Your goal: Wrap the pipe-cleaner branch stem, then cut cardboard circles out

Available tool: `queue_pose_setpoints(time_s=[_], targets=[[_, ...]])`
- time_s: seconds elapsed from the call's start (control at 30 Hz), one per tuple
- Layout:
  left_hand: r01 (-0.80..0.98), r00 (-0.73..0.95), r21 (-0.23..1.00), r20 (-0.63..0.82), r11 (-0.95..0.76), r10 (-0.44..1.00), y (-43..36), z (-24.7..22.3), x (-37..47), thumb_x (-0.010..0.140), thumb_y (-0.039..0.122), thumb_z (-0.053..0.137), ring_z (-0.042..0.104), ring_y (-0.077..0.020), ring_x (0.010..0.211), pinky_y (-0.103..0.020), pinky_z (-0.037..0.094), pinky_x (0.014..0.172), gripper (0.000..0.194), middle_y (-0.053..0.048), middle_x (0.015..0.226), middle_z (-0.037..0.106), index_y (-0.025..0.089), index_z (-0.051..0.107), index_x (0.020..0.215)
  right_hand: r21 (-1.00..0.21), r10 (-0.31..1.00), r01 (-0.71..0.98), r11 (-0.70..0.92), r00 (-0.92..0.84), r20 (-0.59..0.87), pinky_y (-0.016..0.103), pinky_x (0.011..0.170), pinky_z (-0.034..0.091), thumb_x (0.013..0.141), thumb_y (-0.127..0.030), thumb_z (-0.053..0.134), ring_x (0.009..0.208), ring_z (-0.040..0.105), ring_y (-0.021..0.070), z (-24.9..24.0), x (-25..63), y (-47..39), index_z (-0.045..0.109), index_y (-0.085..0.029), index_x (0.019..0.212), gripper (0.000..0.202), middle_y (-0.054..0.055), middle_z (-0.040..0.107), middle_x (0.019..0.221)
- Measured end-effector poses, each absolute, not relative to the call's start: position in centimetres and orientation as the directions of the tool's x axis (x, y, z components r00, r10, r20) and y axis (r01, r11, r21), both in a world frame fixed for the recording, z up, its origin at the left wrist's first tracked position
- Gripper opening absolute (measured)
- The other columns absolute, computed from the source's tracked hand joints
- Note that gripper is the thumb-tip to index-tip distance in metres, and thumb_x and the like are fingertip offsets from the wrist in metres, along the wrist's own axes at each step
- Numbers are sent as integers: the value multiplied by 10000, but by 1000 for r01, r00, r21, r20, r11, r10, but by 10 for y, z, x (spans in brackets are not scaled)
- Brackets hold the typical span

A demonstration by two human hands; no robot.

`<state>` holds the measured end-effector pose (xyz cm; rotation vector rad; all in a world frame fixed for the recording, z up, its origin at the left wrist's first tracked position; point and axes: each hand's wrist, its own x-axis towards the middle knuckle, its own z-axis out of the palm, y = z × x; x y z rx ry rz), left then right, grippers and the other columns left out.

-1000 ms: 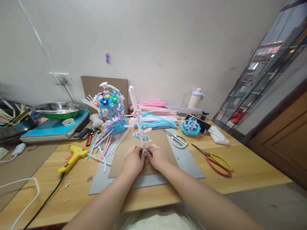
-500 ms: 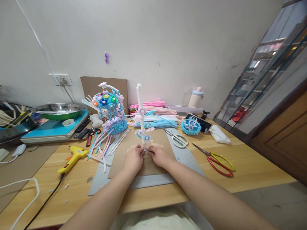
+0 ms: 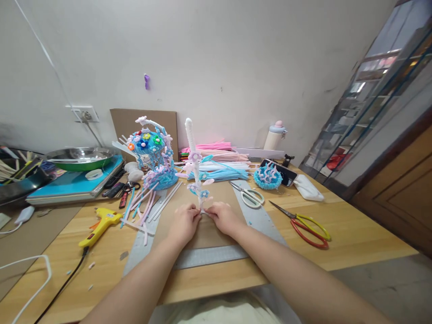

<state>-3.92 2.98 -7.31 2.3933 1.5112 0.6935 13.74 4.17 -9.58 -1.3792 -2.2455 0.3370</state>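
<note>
A white fuzzy stem (image 3: 191,137) with lilac and blue flowers and leaves rises over the brown cardboard (image 3: 216,234), leaning slightly left at its top. Both hands pinch its base: my left hand (image 3: 185,222) from the left, my right hand (image 3: 224,217) from the right. The fingertips nearly meet, and they cover part of the base. Behind and to the left, a blue and lilac flower ornament (image 3: 148,144) stands on its fluffy base. Bundles of pink (image 3: 216,154), white and blue fuzzy sticks (image 3: 224,173) lie behind the stem.
White-handled scissors (image 3: 251,198) and red-and-yellow scissors (image 3: 308,231) lie at the right. Farther back are a blue fluffy piece (image 3: 267,177), a phone (image 3: 286,175) and a bottle (image 3: 275,136). At the left are a yellow glue gun (image 3: 101,225), cut sticks (image 3: 145,211) and a metal bowl (image 3: 81,158).
The stem's top has tilted a little to the left, and my left hand has shifted slightly left. The whole view has also moved slightly.
</note>
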Motion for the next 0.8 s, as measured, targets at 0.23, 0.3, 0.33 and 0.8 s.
queue_pose_setpoints(time_s=[0.23, 0.3, 0.33, 0.8], targets=[[736, 330, 550, 219, -395, 918, 22, -77, -45, 781, 325, 563, 556, -192, 784, -297, 394, 725, 248, -41, 809, 624, 211, 641, 987, -433, 886, 773, 463, -383, 262, 258, 649, 340, 902, -249, 400, 766, 520, 171, -96, 136, 27, 644, -239, 1063, 292, 51, 602, 837], [714, 285, 605, 209, -353, 935, 30, -77, -48, 820, 309, 492, 560, -180, 760, -293, 415, 709, 323, -38, 820, 621, 192, 590, 1104, -443, 880, 762, 473, -395, 262, 255, 655, 336, 906, -262, 406, 771, 510, 166, -96, 137, 26, 639, -261, 1079, 290, 40, 589, 830], [699, 269, 630, 206, -338, 941, 36, -78, -49, 827, 290, 470, 564, -173, 756, -289, 425, 703, 334, -40, 838, 622, 181, 577, 1124, -449, 879, 756, 477, -398, 264, 255, 658, 334, 903, -265, 418, 774, 505, 165, -95, 137, 27, 642, -275, 1075, 283, 34, 583, 821], [761, 58, 621, 227, -191, 972, 39, -62, -51, 806, 305, 510, 614, -217, 783, -299, 411, 682, 175, -45, 810, 690, 219, 661, 826, -652, 928, 661, 371, -238, 287, 269, 814, 435, 781, -261, 614, 922, 565, 158, -91, 154, 38, 626, -179, 1001, 235, 62, 595, 1019]])
